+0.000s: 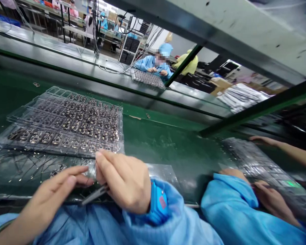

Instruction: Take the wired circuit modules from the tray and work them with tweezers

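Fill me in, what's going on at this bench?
The person's right hand holds a grey tweezer-like tool. The left hand is beside it, fingers apart, with nothing visible in its grasp. Beyond them, clear plastic trays hold small circuit boards, with thin dark wires in front. To the right, a blue sleeve of a co-worker extends toward another tray.
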Motion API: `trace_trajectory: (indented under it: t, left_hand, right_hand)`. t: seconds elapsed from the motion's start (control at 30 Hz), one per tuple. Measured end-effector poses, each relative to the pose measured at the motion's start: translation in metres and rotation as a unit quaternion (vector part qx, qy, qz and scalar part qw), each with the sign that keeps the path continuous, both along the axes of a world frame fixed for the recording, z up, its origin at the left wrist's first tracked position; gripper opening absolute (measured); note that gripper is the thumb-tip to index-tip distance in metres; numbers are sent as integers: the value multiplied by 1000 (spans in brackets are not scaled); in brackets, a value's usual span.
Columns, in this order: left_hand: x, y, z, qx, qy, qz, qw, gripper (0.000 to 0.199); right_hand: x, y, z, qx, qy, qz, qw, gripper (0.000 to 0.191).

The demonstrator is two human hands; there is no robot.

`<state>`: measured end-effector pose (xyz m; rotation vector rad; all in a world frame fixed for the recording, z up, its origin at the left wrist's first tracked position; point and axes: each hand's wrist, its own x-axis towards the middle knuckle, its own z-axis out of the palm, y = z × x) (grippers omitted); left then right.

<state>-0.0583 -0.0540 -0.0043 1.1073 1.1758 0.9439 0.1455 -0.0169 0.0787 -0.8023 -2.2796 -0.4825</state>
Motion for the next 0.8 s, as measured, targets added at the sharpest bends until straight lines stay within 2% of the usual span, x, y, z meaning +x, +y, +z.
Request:
trace_trajectory:
  t: [0.07,0.17,0.3,0.43,0.5,0.57,0.63,0.67,0.73,0.8]
  left_hand:
    - [30,-6,7,-46,-89,-69,993,40]
    - [56,-9,7,-70,-156,-78,982,48]
    - [72,-4,3,-54,-171,-65,982,49]
    - [80,-1,-1,-32,-118,6,992,43]
    - [83,2,-5,-37,-103,28,994,38]
    - [86,6,-8,-39,-101,24,994,36]
    - [89,8,-9,-24,-83,5,996,35]
    - [90,8,-8,-10,-65,-8,998,35]
    - [93,7,-5,22,-19,-35,999,35]
    - [94,6,-1,55,24,-60,996,36]
  right_hand:
    - [6,-20,-11,-23,-13,-13,1000,22]
    - [12,-38,-35,-41,6,-48,998,27]
    - [16,-46,-57,-80,58,-87,991,35]
    - [15,-52,-67,-147,103,-79,981,44]
    - [14,-54,-74,-164,142,-84,972,46]
    - [16,-54,-80,-164,210,-104,958,43]
    - [20,-53,-83,-193,290,-128,929,40]
    - [23,-52,-83,-231,326,-133,907,39]
    - [29,-50,-81,-344,385,-123,848,32]
    - [33,-49,-78,-450,431,-100,776,23]
